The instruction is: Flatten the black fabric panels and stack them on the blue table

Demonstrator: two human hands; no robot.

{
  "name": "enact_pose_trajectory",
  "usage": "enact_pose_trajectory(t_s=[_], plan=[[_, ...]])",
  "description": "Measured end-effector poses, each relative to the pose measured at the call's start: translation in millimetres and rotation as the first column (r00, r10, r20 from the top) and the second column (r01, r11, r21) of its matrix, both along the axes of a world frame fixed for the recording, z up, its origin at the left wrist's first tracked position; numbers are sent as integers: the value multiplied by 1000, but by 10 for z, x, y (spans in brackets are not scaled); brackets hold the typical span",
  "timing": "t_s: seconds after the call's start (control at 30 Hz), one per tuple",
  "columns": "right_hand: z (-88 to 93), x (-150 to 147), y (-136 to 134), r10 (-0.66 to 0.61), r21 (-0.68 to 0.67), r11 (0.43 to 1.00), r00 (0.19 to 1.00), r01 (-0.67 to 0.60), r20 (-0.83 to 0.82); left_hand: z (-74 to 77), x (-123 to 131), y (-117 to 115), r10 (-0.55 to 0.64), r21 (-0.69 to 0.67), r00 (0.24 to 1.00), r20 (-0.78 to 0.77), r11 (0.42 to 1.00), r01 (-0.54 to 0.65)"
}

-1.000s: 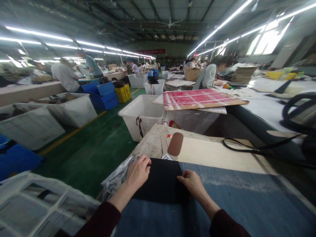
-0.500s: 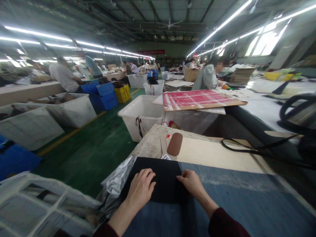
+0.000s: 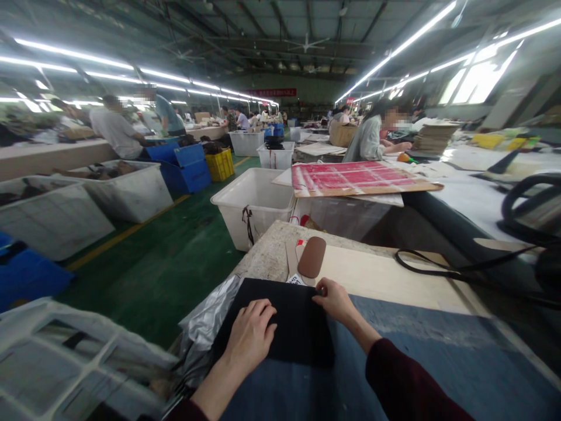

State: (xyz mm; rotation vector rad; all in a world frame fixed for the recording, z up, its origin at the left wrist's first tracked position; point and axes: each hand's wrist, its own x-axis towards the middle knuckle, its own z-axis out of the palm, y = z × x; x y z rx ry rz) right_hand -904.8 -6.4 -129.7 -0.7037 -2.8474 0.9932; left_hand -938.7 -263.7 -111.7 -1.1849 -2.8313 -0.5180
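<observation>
A flat black rectangular piece [image 3: 293,327], its material hard to tell, lies on the blue-grey work surface [image 3: 429,351]. My left hand [image 3: 252,330] rests on top of it, palm down, fingers slightly bent and apart. At the far right corner of the piece, my right hand [image 3: 332,298] has thumb and forefinger pinched together on the edge. Just beyond that edge lie a brown rounded piece [image 3: 312,257] and a small white label with dark print [image 3: 295,280], partly covered.
A cream board [image 3: 372,272] and a black strap [image 3: 421,266] lie farther back. Crumpled silver sheeting [image 3: 208,316] hangs at the left edge. Beyond stand a white bin [image 3: 254,202] and a red-marked board [image 3: 359,177]. A co-worker [image 3: 368,137] works at the right.
My right hand has slid away from me along the right edge of the black piece to its far corner. My left hand stays in place. The view has shifted slightly.
</observation>
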Motion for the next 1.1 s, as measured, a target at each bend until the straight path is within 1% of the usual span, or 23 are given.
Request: enact_pose_trajectory(t_s=[0.27,0.5,0.6,0.87,1.1], plan=[[-62,-120,34,26,18,999,997,-27,73,-5,-2,-8,7,16,1000,23,1000,-8],[-52,-108,6,5,22,1000,994,-7,108,23,22,-14,14,22,999,32,1000,-15],[-50,-87,10,14,13,1000,992,-16,126,34,31,-21,10,37,1000,28,999,-11],[-89,-103,37,13,7,1000,991,-15,132,44,14,-21,6,43,1000,23,999,-7],[-108,-110,16,12,18,1000,993,-14,117,20,12,-26,9,56,1000,15,998,-10]])
